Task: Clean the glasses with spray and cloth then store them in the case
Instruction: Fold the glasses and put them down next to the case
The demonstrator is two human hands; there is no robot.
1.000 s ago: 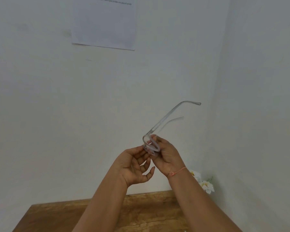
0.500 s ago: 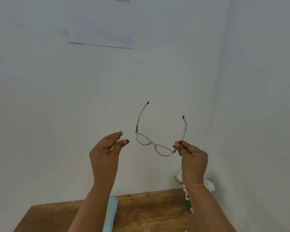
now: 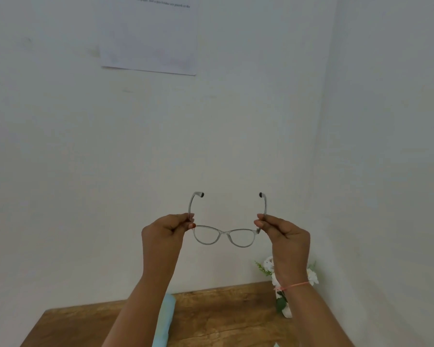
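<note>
Left hand (image 3: 166, 230) has closed in: it and the right hand (image 3: 286, 234) each pinch a temple of the clear-framed glasses (image 3: 226, 232), held level above the wooden table (image 3: 223, 311), near its far edge. Likely a lens check; next needs one hand freed.

The thin, grey, translucent-framed glasses with oval clear lenses (image 3: 223, 234) are held up in the air, spread open, front level and lenses facing the person. Both temple arms stand upward, and their dark tips curl inward toward each other. The left hand (image 3: 169, 230) pinches the frame at its left hinge and the right hand (image 3: 283, 234) pinches it at its right hinge. A pale blue, soft-looking strip (image 3: 166, 319) lies on the wooden table (image 3: 223, 314), reaching from near its far edge toward the person; whether it is the cloth or the case cannot be told.
</note>
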